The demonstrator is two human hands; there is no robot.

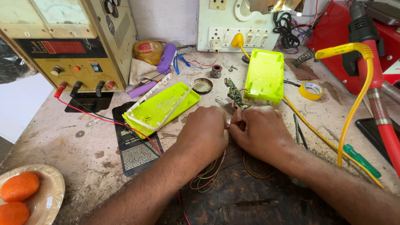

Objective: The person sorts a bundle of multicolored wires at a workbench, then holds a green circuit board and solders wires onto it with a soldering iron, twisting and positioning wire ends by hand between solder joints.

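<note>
While both hands, left (205, 131) and right (259, 132), pinch the thin wires (208, 177) together, steady wrists on the tabletop (83, 166) would help.

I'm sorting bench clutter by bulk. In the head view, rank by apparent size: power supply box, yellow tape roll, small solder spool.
1. Power supply box, by far the largest.
2. Yellow tape roll.
3. Small solder spool, slightly smaller; it sits farther away, so this last ranking is unsure.

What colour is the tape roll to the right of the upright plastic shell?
Yellow. The tape roll lies flat on the bench, clearest in the head view.
</note>
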